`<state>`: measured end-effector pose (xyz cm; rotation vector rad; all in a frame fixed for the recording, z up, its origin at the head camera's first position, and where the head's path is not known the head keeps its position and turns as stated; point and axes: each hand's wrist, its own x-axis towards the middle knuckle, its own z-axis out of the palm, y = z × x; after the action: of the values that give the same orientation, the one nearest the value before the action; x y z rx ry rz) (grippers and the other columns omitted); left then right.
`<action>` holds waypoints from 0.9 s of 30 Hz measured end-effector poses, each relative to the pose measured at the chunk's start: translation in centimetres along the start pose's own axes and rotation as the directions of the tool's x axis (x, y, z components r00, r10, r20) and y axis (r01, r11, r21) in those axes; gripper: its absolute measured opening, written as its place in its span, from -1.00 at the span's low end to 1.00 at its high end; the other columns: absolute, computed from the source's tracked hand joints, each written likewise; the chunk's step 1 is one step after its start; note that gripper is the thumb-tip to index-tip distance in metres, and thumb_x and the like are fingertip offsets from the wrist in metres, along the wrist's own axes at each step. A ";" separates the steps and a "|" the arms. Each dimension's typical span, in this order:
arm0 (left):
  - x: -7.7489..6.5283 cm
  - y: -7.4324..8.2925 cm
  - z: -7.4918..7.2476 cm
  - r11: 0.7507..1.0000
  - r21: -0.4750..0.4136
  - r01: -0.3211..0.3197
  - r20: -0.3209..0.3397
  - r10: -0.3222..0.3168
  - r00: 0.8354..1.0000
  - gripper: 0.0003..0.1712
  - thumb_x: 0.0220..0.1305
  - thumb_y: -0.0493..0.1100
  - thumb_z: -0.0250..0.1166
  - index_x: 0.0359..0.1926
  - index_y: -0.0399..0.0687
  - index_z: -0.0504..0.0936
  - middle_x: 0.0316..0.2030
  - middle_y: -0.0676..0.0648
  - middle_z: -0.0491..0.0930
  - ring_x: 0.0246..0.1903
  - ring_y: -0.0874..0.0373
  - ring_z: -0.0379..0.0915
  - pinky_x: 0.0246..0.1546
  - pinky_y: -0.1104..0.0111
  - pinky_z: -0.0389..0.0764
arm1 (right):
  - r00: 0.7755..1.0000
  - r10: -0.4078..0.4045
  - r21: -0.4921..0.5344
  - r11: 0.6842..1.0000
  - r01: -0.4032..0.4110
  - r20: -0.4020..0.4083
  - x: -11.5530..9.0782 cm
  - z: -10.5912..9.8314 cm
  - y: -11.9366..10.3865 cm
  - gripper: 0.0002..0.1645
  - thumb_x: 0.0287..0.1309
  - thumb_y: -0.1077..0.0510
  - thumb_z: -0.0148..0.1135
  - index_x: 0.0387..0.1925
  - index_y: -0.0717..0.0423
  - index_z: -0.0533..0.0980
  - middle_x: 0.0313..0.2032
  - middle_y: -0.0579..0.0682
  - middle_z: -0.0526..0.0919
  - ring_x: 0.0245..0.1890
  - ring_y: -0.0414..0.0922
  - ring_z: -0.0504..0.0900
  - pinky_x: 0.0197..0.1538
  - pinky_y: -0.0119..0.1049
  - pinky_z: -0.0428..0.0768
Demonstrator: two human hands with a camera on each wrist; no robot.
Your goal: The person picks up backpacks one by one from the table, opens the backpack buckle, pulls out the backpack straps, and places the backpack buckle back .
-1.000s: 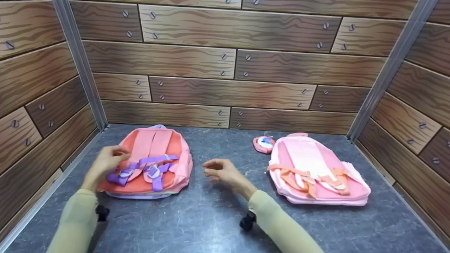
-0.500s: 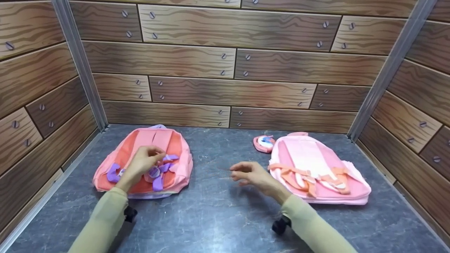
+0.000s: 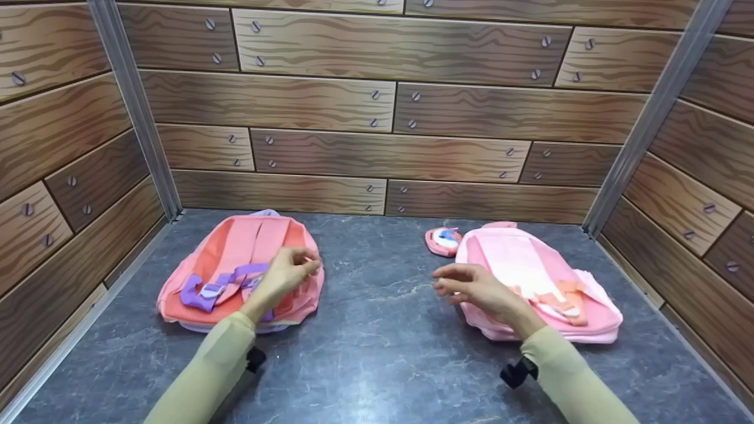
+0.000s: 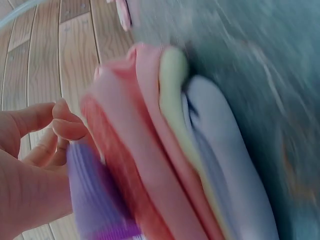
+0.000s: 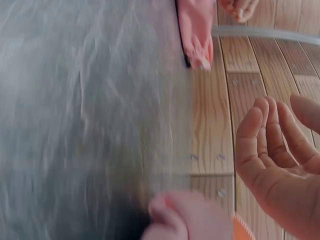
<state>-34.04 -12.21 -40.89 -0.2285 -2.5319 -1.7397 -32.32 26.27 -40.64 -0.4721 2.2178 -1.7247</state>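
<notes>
Left hand (image 3: 285, 272) over right part of coral backpack (image 3: 232, 250), fingers loosely bent, thumb close to fingertips; whether it touches bag, cannot tell. Backpack lies at left on dark worktop (image 3: 365, 330), purple straps (image 3: 203, 299) on top. Right hand (image 3: 483, 291) over left edge of pink backpack (image 3: 518, 253) at right, fingers relaxed and slightly curved, thumb apart from them. Orange straps (image 3: 571, 291) across pink bag. Small round pouch (image 3: 443, 241) just beside its far left edge. Wood-patterned wall (image 3: 330, 106) at far side.

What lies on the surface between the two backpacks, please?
The head view shows a small red-rimmed item beside the pink backpack; otherwise the grey surface there looks bare.
</notes>
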 end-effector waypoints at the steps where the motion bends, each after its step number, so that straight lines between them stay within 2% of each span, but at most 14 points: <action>1: 0.0 0.1 0.4 1.000 -0.008 -0.011 0.003 0.011 1.000 -0.88 0.28 -0.34 0.22 -0.23 -0.34 0.63 -0.52 -0.06 0.56 -0.64 0.24 0.34 -0.68 0.48 0.35 | 1.000 -0.001 0.007 1.000 0.001 -0.004 -0.2 -0.4 0.0 -0.46 0.32 0.09 0.20 0.18 0.38 0.41 -0.12 -0.02 0.67 -0.10 -0.14 0.64 -0.03 -0.23 0.64; 4: 0.1 0.5 1.7 0.998 -0.033 -0.049 0.019 0.049 0.999 -0.90 0.27 -0.37 0.21 -0.24 -0.33 0.63 -0.53 -0.06 0.55 -0.59 0.20 0.39 -0.57 0.45 0.42 | 1.000 0.001 0.020 1.000 0.000 -0.023 -0.8 -1.6 0.1 -0.51 0.31 0.10 0.21 0.15 0.33 0.44 -0.16 -0.03 0.68 -0.12 -0.16 0.64 -0.10 -0.31 0.63; 7: 0.2 0.9 2.7 0.997 -0.034 -0.064 0.043 0.066 0.997 -0.91 0.28 -0.36 0.22 -0.26 -0.28 0.64 -0.52 -0.05 0.56 -0.52 0.15 0.46 -0.44 0.41 0.49 | 0.999 0.011 0.016 1.000 -0.010 -0.033 -1.3 -2.5 0.1 -0.53 0.30 0.08 0.23 0.14 0.27 0.47 -0.10 0.05 0.68 -0.12 -0.15 0.64 -0.15 -0.37 0.62; 12: 0.3 1.6 4.5 0.998 -0.008 -0.064 0.057 0.064 0.996 -0.90 0.29 -0.32 0.23 -0.25 -0.27 0.66 -0.53 -0.05 0.58 -0.54 0.20 0.45 -0.49 0.44 0.47 | 0.999 0.007 -0.043 0.999 -0.009 -0.043 -1.9 -3.7 0.3 -0.52 0.30 0.11 0.23 0.16 0.29 0.46 0.01 0.12 0.67 -0.10 -0.13 0.64 -0.12 -0.37 0.62; 15: 0.6 1.8 5.6 0.997 -0.001 -0.073 0.058 0.073 0.996 -0.88 0.27 -0.32 0.24 -0.23 -0.31 0.66 -0.52 -0.06 0.59 -0.54 0.21 0.45 -0.51 0.46 0.46 | 0.997 0.000 -0.084 0.996 -0.006 -0.073 -2.4 -4.6 0.6 -0.48 0.29 0.11 0.24 0.19 0.30 0.44 -0.01 0.11 0.69 -0.11 -0.13 0.66 -0.10 -0.37 0.62; 20: 0.8 1.9 7.3 0.998 -0.022 -0.059 0.084 0.060 0.995 -0.83 0.27 -0.30 0.25 -0.17 -0.32 0.65 -0.43 -0.11 0.63 -0.43 0.11 0.53 -0.44 0.43 0.50 | 0.993 0.020 -0.035 0.999 -0.024 -0.113 -3.3 -6.5 0.8 -0.39 0.26 0.10 0.28 0.24 0.31 0.38 -0.13 0.04 0.70 -0.22 -0.20 0.66 -0.29 -0.45 0.58; 22: 0.9 1.9 7.9 0.998 -0.027 -0.056 0.095 0.058 0.994 -0.82 0.27 -0.29 0.25 -0.15 -0.32 0.65 -0.42 -0.12 0.64 -0.43 0.11 0.53 -0.45 0.43 0.50 | 0.992 0.015 -0.016 1.000 -0.017 -0.127 -3.6 -7.3 0.8 -0.41 0.25 0.13 0.28 0.24 0.30 0.38 -0.15 -0.02 0.69 -0.22 -0.22 0.64 -0.27 -0.45 0.59; 24: 1.1 2.1 8.6 0.998 -0.023 -0.060 0.103 0.062 0.993 -0.81 0.26 -0.27 0.26 -0.15 -0.30 0.66 -0.41 -0.12 0.65 -0.45 0.15 0.52 -0.48 0.45 0.50 | 0.989 -0.001 -0.027 1.000 -0.003 -0.148 -4.0 -8.2 0.9 -0.44 0.25 0.15 0.27 0.22 0.29 0.40 -0.14 -0.08 0.67 -0.18 -0.23 0.63 -0.17 -0.42 0.60; 27: 1.3 2.4 9.8 0.998 -0.039 -0.059 0.123 0.063 0.990 -0.81 0.25 -0.27 0.27 -0.15 -0.30 0.66 -0.42 -0.14 0.65 -0.47 0.19 0.49 -0.53 0.48 0.47 | 0.980 -0.009 -0.081 0.997 -0.007 -0.200 -4.7 -9.7 1.0 -0.45 0.24 0.13 0.29 0.20 0.26 0.42 -0.14 -0.15 0.65 -0.14 -0.24 0.60 -0.09 -0.35 0.60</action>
<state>-34.66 -2.14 -41.98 -0.4244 -2.5494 -1.8024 -32.19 37.01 -39.17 -0.3301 2.4340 -1.7573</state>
